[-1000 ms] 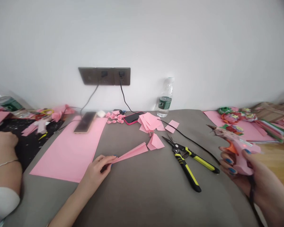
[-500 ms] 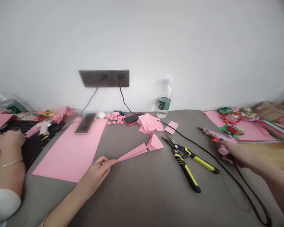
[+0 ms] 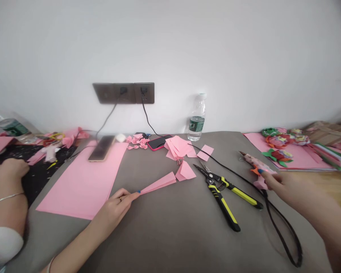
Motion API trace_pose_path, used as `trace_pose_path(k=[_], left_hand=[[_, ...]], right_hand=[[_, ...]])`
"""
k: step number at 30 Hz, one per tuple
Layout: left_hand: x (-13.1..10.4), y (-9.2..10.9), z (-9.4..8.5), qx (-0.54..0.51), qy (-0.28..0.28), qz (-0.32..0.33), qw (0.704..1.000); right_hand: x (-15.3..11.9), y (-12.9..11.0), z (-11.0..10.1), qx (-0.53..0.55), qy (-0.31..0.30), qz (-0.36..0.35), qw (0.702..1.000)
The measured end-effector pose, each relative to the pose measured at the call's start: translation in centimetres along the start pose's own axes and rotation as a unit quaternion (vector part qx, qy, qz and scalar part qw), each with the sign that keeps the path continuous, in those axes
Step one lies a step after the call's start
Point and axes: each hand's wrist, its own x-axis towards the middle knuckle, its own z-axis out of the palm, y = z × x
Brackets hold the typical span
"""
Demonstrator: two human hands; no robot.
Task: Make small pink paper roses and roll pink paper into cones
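My left hand [image 3: 115, 208] pinches the narrow end of a folded pink paper strip [image 3: 160, 182], which widens toward the right. Its wide end lies beside a folded pink paper piece [image 3: 185, 171]. My right hand [image 3: 278, 184] is closed at the rear and handle of a pink hot glue gun [image 3: 258, 162] with an orange trigger, its nozzle pointing left and away. Some of the right fingers are hidden behind the hand. Between my hands lie pliers [image 3: 222, 197] with black and yellow handles, spread apart.
Stacked pink paper squares [image 3: 177, 147] lie near a red-edged phone [image 3: 160, 143] and a water bottle [image 3: 196, 117]. Another phone [image 3: 102, 148] rests on a pink sheet [image 3: 82, 185]. Paper flowers [image 3: 281, 155] lie right. The black cord [image 3: 297, 237] loops near my right arm. Another person's arm [image 3: 10, 185] is left.
My right hand and the glue gun have shifted slightly left, and the cord's loop has moved left with them. My left hand keeps its pinch on the paper strip.
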Motion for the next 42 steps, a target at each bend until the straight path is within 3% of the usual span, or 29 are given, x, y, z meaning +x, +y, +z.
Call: trace_pose_path(k=[1, 3, 6, 8, 11, 16, 25, 34, 38, 42], left_hand=[[0.0, 0.0, 0.0, 0.001, 0.002, 0.003, 1.0], [0.1, 0.0, -0.1, 0.002, 0.005, 0.004, 1.0], [0.2, 0.1, -0.2, 0.006, -0.001, 0.012, 1.0], [0.2, 0.3, -0.3, 0.012, -0.007, 0.02, 1.0], [0.4, 0.5, -0.4, 0.025, -0.007, 0.033, 0.999], [1.2, 0.7, -0.8, 0.037, -0.009, 0.034, 0.999], [4.2, 1.1, -2.0, 0.061, -0.084, 0.038, 0.994], [7.3, 1.3, -2.8, 0.119, -0.157, 0.183, 0.963], [8.4, 1.0, -2.7, 0.144, -0.182, 0.201, 0.952], [9.0, 0.7, -2.3, 0.119, -0.172, 0.223, 0.952]], right_hand=[[-0.7, -1.9, -0.4, 0.012, -0.024, -0.017, 0.999], [-2.5, -6.5, -0.4, 0.073, -0.037, -0.137, 0.987], [-4.6, -12.7, 1.1, 0.17, -0.08, -0.388, 0.903], [-5.3, -15.4, 2.7, 0.164, -0.07, -0.501, 0.847], [-5.6, -17.0, 5.3, 0.107, -0.07, -0.571, 0.811], [-5.3, -17.1, 8.1, 0.079, -0.079, -0.595, 0.796], [-4.4, -17.4, 8.7, 0.092, -0.098, -0.612, 0.779], [-3.5, -17.4, 8.8, 0.076, -0.121, -0.633, 0.761], [-3.1, -17.5, 8.8, 0.063, -0.124, -0.65, 0.747], [-2.8, -17.5, 8.7, 0.048, -0.131, -0.663, 0.736]])
